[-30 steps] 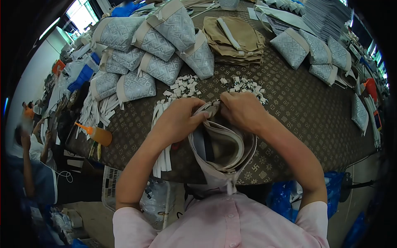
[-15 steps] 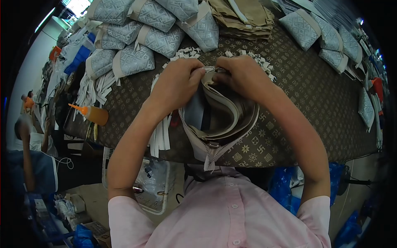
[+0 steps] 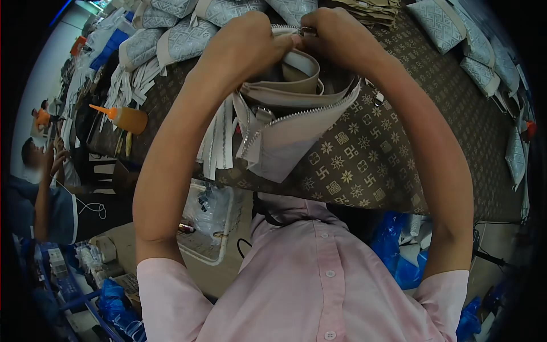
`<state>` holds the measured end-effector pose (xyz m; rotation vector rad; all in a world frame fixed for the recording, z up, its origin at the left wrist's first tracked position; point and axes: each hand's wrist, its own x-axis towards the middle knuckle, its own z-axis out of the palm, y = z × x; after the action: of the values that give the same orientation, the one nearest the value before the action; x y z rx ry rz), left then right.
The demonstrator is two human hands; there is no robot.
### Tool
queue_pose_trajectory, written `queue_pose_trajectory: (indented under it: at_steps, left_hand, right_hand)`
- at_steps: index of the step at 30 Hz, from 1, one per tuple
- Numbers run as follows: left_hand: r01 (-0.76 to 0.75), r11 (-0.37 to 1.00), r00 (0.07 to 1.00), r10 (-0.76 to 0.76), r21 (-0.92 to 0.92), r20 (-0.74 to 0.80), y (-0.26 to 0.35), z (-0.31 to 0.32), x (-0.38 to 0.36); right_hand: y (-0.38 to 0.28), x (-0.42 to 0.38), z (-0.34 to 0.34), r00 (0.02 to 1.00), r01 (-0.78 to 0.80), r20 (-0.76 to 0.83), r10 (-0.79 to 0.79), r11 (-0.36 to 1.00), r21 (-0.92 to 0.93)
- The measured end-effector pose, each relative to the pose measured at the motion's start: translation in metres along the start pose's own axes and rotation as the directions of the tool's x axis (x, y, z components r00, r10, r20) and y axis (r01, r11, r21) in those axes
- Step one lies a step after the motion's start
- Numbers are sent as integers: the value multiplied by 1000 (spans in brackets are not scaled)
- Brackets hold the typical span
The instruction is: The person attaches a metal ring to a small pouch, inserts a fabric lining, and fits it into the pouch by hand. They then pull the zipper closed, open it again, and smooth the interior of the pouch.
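A: While its zipper (image 3: 296, 117) hangs undone along the near side, a beige pouch (image 3: 288, 128) is held above the near edge of the patterned table (image 3: 364, 159), pinched at its far top edge between 2 hands. The left hand (image 3: 242, 48) is closed on the rim from one side; the right hand (image 3: 342, 37) is closed on it from the other, at a small metal part that could be the slider.

B: What surrounds it?

A: White zipper strips (image 3: 219, 142) are draped over the table edge just beside the pouch. Finished grey patterned pouches (image 3: 176, 45) are piled beyond the left hand, more are laid at the far right (image 3: 441, 23), and an orange glue bottle (image 3: 122, 118) lies well apart to the left. Another person (image 3: 40, 194) is seated at the far left.

B: What could go wrong?

A: It is judged that the lining could be caught in the teeth if the slider were pulled while the fabric is bunched, or that the pouch could be dropped off the edge, since it is gripped only at the rim.

B: What cannot be made out?

A: The fingertips are folded away, so the exact pinch is hidden. The tan stack (image 3: 367, 5) is cut off by the frame, and the pouch interior is too dark to be read.
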<state>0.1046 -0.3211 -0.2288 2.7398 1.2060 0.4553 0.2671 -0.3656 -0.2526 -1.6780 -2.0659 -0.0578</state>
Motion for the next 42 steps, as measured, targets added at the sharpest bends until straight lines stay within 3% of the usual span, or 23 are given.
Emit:
queue_pose_trajectory:
  at_steps: [2,4,5,7,8,10,14,20,22,26,28,38,41,42]
  left_hand:
    - [-83,996,994,79,-41,-75,-5,3,15]
    - [128,991,974,-131,29,185,-3,-1,31]
    - [123,992,975,-126,28,184,-13,5,40]
    - [-27,998,983,36,-52,181,-37,17,51]
    - [-32,998,983,40,-47,178,-33,14,47]
    - [-158,985,987,158,-68,-6,-15,7,30]
    - [-115,991,992,112,-66,-54,-19,12,25]
    - [-169,985,984,167,-39,-57,-22,11,25]
    - [-344,937,937,339,-57,-80,-27,12,26]
    - [-434,901,901,434,-27,-12,-32,13,26]
    - [-546,838,835,544,2,-85,-35,15,25]
    - [-553,830,818,558,77,-139,-32,14,20]
    - [-496,867,855,497,45,-150,-32,15,23]
    - [-399,917,910,394,-14,-126,-30,14,22]
  right_hand:
    - [8,10,2,1000,-4,0,4,1000,9]
    - [17,17,2,1000,-11,-8,11,1000,7]
    - [19,19,2,1000,-12,-12,12,1000,8]
    - [18,23,3,1000,-10,-22,11,1000,14]
    - [23,25,2,1000,-9,-29,10,1000,17]
    - [18,26,3,999,-17,-43,18,1000,20]
    - [15,30,5,999,-25,-37,27,999,34]
    - [16,25,4,1000,-10,-15,11,998,68]
    - [16,22,3,1000,-12,-17,14,997,72]
    - [14,22,3,1000,-9,-27,11,996,84]
    - [13,21,3,999,-4,-33,7,996,93]
    - [8,12,1,999,22,-52,-15,992,125]
    - [20,20,8,996,-62,65,54,989,137]
    - [24,21,12,997,-62,63,54,989,136]
